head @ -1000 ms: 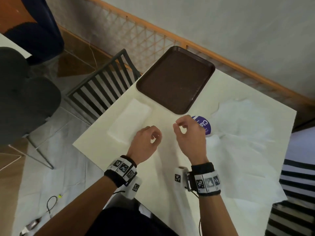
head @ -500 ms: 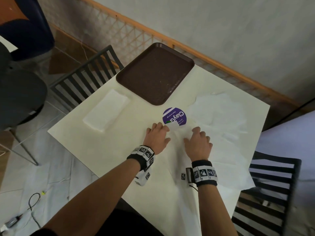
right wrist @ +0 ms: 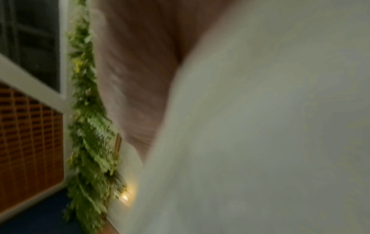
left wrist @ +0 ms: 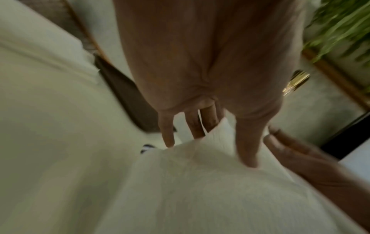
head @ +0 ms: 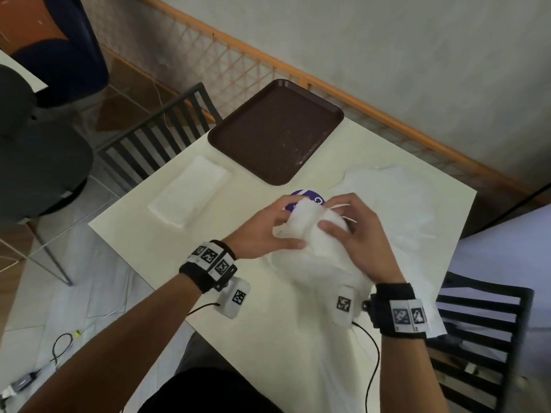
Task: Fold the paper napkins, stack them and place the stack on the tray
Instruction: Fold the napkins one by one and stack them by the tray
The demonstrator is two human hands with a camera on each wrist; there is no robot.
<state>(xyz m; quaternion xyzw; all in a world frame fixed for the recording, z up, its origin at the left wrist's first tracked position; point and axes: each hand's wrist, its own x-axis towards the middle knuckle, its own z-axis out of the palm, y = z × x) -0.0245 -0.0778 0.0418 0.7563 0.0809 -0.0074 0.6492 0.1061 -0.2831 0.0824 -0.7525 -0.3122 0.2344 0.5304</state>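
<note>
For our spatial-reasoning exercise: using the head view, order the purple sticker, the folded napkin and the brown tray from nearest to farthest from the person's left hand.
1. Purple sticker: just beyond the left hand, at its fingertips.
2. Folded napkin: on the table, off to the hand's left.
3. Brown tray: at the table's far edge, beyond both.

- A cream table (head: 256,338) fills the middle of the head view.
- A round purple sticker or coaster (head: 302,195) with white lettering lies on the table, partly covered.
- A dark slatted chair (head: 167,135) stands at the table's far left edge; another slatted chair (head: 477,329) stands at the right.
- A round dark seat (head: 35,162) stands on the pale tiled floor (head: 74,317) at left.
- A black cable (head: 56,350) lies on the floor.
- An orange lattice rail (head: 268,70) runs along the grey wall (head: 387,40).
- Blurred green foliage (right wrist: 90,126), perhaps a garland, hangs beside a brown grille (right wrist: 26,142).
</note>
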